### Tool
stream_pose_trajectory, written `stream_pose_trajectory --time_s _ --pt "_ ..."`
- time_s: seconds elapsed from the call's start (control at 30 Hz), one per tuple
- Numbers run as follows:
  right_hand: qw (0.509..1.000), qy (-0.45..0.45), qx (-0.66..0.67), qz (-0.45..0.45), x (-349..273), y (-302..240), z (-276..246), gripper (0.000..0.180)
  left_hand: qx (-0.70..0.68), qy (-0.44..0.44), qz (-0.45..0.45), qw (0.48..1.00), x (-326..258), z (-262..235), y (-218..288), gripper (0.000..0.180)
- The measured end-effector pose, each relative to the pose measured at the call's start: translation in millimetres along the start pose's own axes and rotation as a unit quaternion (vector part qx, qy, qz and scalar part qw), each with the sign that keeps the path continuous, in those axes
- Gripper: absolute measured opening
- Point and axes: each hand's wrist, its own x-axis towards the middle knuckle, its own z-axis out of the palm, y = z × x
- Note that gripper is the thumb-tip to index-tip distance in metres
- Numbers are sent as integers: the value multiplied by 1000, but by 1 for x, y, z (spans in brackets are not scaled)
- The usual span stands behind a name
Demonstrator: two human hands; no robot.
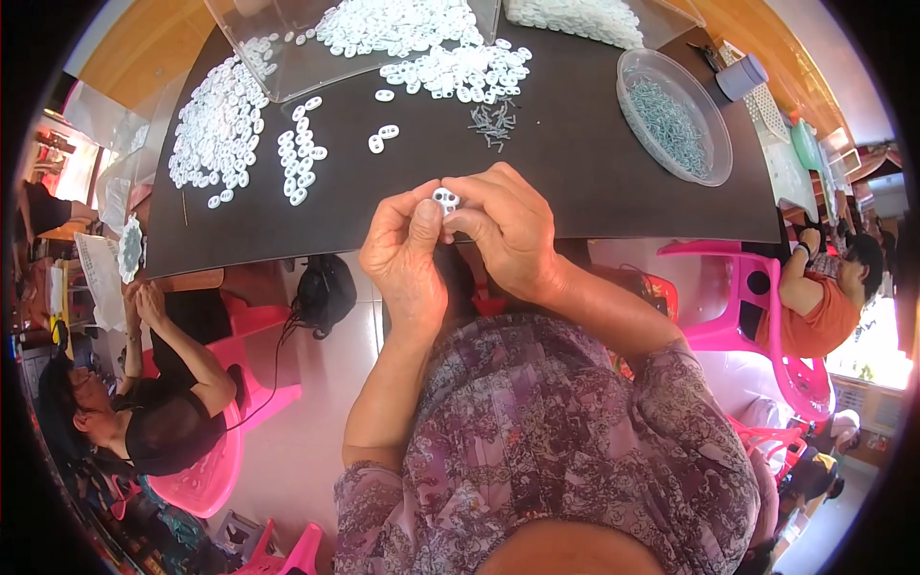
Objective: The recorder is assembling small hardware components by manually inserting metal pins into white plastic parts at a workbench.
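Note:
Just over the table's near edge, a small white oval plastic piece with dark holes (445,198) is pinched between the fingertips of both hands. My left hand (410,254) grips it from the left, thumb pointing up against it. From the right, my right hand (513,230) closes thumb and forefinger on the same piece. Fingers partly cover it, so I cannot tell whether a screw sits in it. Beyond my hands lie a loose white piece (376,144) and a little heap of dark screws (494,123).
White pieces form a large heap (216,129) at the left and another (460,72) at a transparent bin (287,81). A round tub (721,153) of screws stands right on the dark table (613,206). People sit on both sides, on pink chairs (733,287).

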Motion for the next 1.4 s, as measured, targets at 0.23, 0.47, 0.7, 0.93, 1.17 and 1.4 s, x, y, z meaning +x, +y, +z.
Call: stream_pose_trajectory --time_s 0.23,0.47,0.7,0.93,1.17,1.4 --pt "998 37 48 -7 -3 0 4 28 -17 7 22 1000 -4 6 -4 19" --pt "999 30 37 -15 -2 -2 8 29 -18 12 41 999 -6 13 4 18" --pt "997 28 64 18 -4 -7 10 30 -22 24 25 999 -11 14 12 18" --pt "996 64 52 -19 -1 -9 17 30 -31 48 44 997 -12 17 13 17" --pt "994 44 30 -94 2 -7 13 24 -21 37 73 996 -18 15 10 15" --pt "991 62 36 -113 5 -8 16 22 27 46 125 991 -16 17 6 16"
